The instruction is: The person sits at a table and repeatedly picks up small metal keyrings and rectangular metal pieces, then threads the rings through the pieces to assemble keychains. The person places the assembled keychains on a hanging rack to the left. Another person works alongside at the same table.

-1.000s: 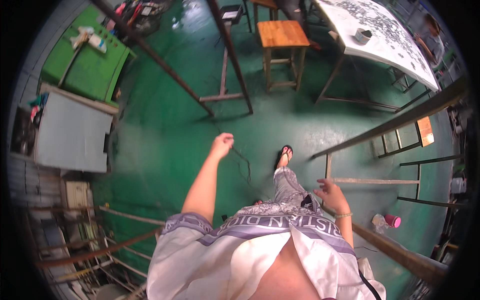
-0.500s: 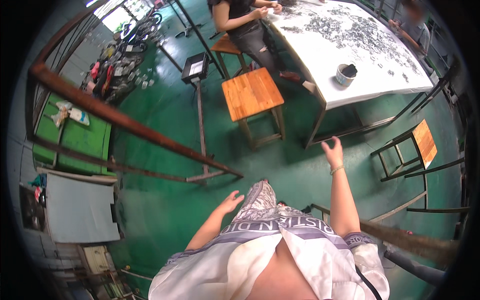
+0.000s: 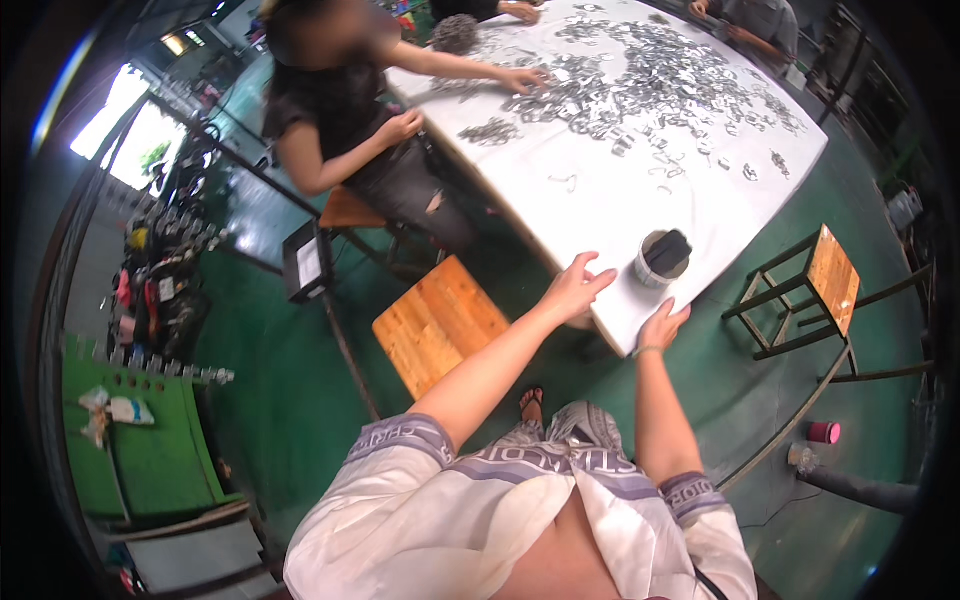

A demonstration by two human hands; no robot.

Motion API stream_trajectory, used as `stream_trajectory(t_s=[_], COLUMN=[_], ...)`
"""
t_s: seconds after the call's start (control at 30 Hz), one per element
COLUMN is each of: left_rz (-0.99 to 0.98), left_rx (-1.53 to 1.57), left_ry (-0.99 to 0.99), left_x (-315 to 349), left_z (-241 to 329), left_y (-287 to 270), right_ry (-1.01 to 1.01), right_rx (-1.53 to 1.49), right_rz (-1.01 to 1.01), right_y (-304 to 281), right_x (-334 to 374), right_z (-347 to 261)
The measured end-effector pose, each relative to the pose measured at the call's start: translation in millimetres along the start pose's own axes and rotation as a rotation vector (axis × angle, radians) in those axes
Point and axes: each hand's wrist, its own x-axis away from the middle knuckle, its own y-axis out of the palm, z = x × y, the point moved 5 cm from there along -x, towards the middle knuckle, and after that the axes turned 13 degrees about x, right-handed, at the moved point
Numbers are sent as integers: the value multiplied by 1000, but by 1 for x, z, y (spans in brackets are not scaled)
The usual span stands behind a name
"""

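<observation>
A white-topped table (image 3: 590, 200) stands in front of me, with a small white tub (image 3: 655, 276) near its closest corner. Something black (image 3: 668, 252) sticks out of the tub. My left hand (image 3: 580, 290) reaches over that corner, just left of the tub, its fingers apart and holding nothing. At the front edge, right below the tub, is my right hand (image 3: 662, 326), its fingers stretched out along the table. Whether it touches the tub I cannot tell. Many small grey pieces (image 3: 640, 85) lie spread over the far part of the tabletop.
A wooden stool (image 3: 435, 325) stands left of the table, another stool (image 3: 835, 280) to the right. A person in black (image 3: 330, 130) sits at the left side, one hand among the pieces. Other people work at the far side. A black box (image 3: 307, 262) stands on a post.
I have come closer to the table. Both hands have moved forward to its near corner beside the tub. The seated person's arm now stretches over the tabletop.
</observation>
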Motion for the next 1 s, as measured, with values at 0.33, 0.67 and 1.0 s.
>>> stream_trajectory(t_s=[0.33,0.67,1.0], left_rz=[-156,-31,284], left_rx=[-36,-364,-1009], left_ry=[-17,606,541], left_x=[-139,-170,-196], left_z=[-1,50,37], left_y=[88,58,-117], right_ry=[87,85,118], right_rx=[261,265,207], right_rz=[-118,-136,-92], right_y=[-21,-17,-18], right_x=[15,9,11], right_z=[-34,-29,-35])
